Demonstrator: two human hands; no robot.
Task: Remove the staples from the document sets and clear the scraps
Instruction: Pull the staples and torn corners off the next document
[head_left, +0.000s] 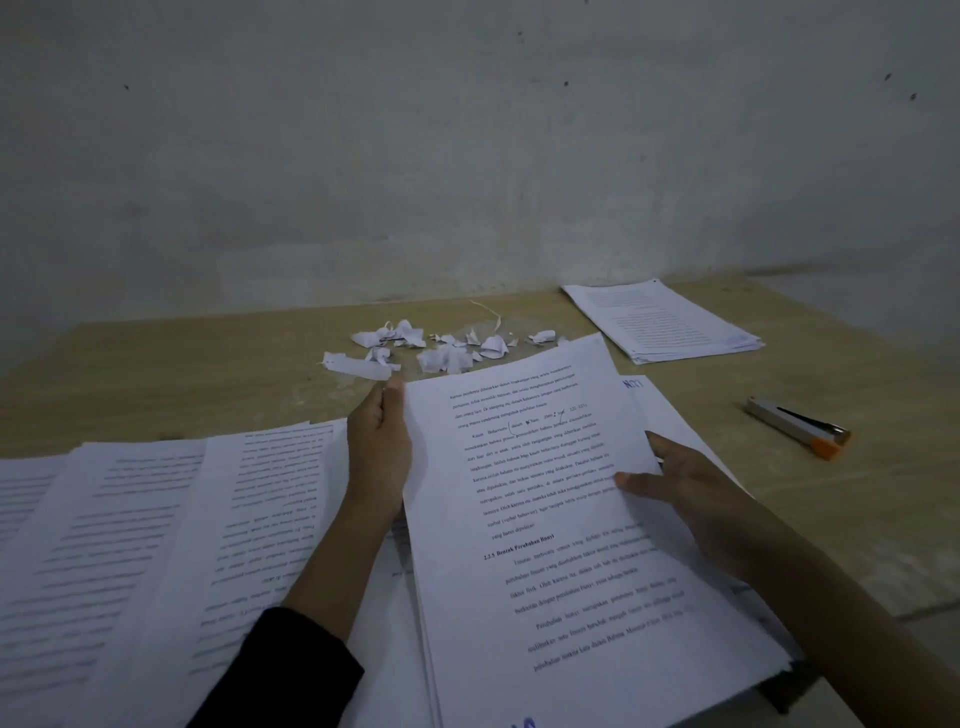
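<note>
A set of printed white pages (545, 519) is lifted at a tilt over the table's middle. My left hand (379, 452) grips its upper left corner, fingers curled round the edge. My right hand (680, 493) holds the right edge, thumb on the top page and fingers behind. A heap of torn white paper scraps (431, 348) lies on the wooden table (208, 374) just beyond the pages. A silver stapler with an orange end (797, 427) lies to the right, apart from both hands.
Several fanned printed sheets (156, 545) cover the table's left front. Another stack of pages (665, 322) lies at the far right near the wall (467, 156). More paper (670, 415) lies under the held set.
</note>
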